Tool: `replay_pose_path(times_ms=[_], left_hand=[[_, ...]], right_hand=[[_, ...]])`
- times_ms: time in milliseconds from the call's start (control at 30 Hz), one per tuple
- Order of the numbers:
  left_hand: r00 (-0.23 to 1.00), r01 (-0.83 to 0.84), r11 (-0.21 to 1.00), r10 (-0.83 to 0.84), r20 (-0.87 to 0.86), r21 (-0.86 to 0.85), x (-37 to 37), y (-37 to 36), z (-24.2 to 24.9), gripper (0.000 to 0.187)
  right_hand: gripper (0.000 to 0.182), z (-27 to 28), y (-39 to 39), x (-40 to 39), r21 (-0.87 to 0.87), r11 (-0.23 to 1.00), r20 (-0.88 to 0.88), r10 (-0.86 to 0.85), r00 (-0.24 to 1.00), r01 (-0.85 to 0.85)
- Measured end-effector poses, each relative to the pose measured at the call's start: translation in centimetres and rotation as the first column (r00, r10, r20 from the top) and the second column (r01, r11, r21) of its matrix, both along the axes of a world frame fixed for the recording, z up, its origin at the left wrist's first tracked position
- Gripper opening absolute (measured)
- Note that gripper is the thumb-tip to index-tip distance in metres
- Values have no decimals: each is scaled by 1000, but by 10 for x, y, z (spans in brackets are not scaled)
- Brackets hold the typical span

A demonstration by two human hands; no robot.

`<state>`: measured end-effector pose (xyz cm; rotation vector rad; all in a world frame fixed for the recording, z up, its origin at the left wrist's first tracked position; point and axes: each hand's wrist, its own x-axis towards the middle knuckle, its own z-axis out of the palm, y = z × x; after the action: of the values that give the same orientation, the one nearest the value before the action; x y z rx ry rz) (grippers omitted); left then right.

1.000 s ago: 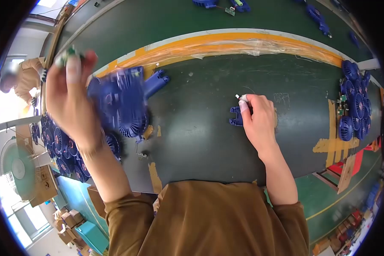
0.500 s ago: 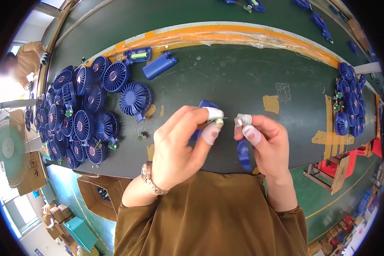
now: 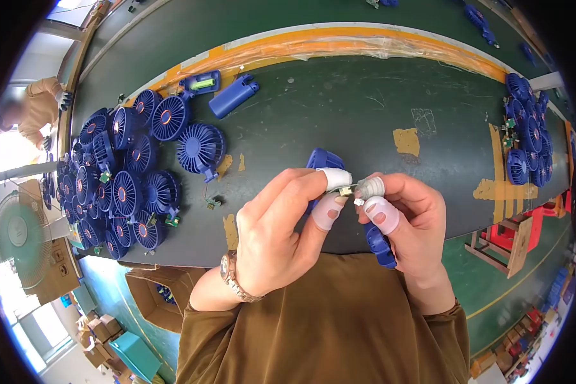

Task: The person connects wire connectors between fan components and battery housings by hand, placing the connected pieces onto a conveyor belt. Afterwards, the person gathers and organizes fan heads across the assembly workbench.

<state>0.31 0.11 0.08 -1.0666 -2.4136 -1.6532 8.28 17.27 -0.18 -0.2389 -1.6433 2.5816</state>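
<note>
My left hand (image 3: 276, 221) pinches a small circuit board (image 3: 345, 191) between thumb and forefinger, both wrapped in white finger covers. Close against it, my right hand (image 3: 411, 214) has a tiny white plug (image 3: 359, 202) between its covered thumb and forefinger. Below the right hand hangs a curved blue plastic part (image 3: 380, 246), partly behind the fingers. Another blue plastic piece (image 3: 325, 158) shows behind the left fingertips, its lower part hidden by the hand.
Many blue handheld fans (image 3: 127, 192) are piled at the left, with more fans (image 3: 531, 131) at the right. A blue handle shell (image 3: 233, 96) and a casing with a green battery (image 3: 203, 84) lie at the back. A co-worker (image 3: 38, 112) is at far left.
My hands have come together, so the circuit board and white plug are now side by side. The blue part under my right hand has swung slightly right and down.
</note>
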Motion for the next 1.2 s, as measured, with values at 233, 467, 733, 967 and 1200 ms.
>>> replay_pose_path(times_ms=[233, 467, 733, 967, 1200], left_hand=[[995, 39, 999, -41, -85, -32, -1, -1, 6, 19], [995, 93, 985, -97, -16, -142, -5, -5, 14, 19], [990, 129, 985, -134, -41, -112, -13, -8, 9, 16], [983, 65, 989, -86, -162, -132, -12, -1, 10, 13], [980, 196, 968, -186, 76, -156, -18, -11, 20, 12]], right_hand=[[16, 0, -2, -4, 158, 988, -18, -1, 1000, 4], [12, 0, 3, -6, 543, 837, -103, -13, 995, 68], [11, 5, 11, -14, 720, 689, -181, 71, 981, 83], [10, 8, 14, -17, 763, 643, -157, 81, 984, 69], [10, 5, 16, -20, 532, 846, -95, 98, 991, -32]])
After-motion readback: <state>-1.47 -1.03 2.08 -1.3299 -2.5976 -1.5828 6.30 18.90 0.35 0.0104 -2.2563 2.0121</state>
